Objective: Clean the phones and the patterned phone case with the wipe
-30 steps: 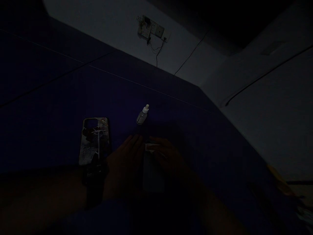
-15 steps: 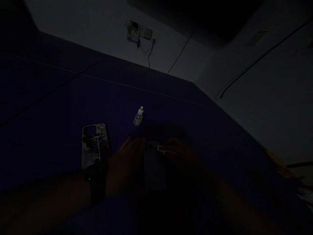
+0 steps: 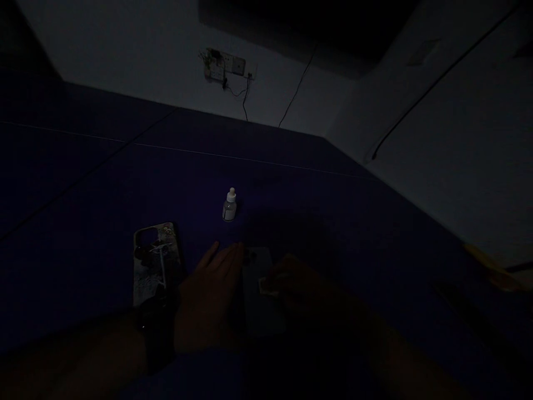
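Note:
A smartphone lies back up on the dark blue surface, its camera bump at the top left. My left hand, with a dark watch on the wrist, rests along the phone's left edge, fingers stretched out. Over the phone's right half, my right hand pinches a small white wipe against the back; deep shadow hides most of its fingers. To the left lies a patterned phone case, partly covered by my left wrist. A small dropper bottle with a white top stands beyond my left hand.
The room is very dark. Sockets with plugs and cables sit on the far wall. A black cable runs along the right wall. A yellowish item lies at the right edge. Thin lines cross the blue surface.
My right hand has slid the wipe down the phone's back, toward me. My left hand stays by the phone's left edge. The view has shifted slightly.

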`<state>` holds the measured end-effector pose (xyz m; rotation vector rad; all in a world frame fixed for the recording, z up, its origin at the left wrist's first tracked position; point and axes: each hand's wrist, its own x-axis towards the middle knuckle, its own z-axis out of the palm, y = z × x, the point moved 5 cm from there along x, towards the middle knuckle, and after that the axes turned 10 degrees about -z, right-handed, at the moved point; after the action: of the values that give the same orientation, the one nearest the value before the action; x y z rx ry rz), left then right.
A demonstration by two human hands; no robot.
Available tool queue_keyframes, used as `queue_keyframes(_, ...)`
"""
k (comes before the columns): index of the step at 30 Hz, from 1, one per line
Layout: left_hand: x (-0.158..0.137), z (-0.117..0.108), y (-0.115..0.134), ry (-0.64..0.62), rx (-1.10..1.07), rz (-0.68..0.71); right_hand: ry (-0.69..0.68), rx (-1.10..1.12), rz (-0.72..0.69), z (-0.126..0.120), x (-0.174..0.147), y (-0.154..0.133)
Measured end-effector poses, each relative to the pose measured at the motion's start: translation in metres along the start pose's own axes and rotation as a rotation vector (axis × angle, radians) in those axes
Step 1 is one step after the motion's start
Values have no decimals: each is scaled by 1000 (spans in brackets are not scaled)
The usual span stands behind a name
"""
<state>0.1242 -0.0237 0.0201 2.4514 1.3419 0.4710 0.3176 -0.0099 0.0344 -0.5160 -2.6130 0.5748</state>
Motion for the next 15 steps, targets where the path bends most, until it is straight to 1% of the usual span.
queue_keyframes(3,0,0,-1,-27,2,-10,72,-125,72,-1,1,12)
queue_keyframes(4,1,1,-1,-45,3,-18,78,-134,74,-1,1,14)
queue_keyframes(8,2,1,0,-62,-3,-29,-8,16,-15,2,-3,5)
queue_keyframes(10,2,2,0,-52,-4,-25,-13,48,-16,1,-5,3)
queue_keyframes(13,0,4,-2,-39,3,-4,72,-57,65,-3,-6,12)
queue_keyframes(15,-1,5,-3,-14,7,6,106,-102,93,-4,-6,16)
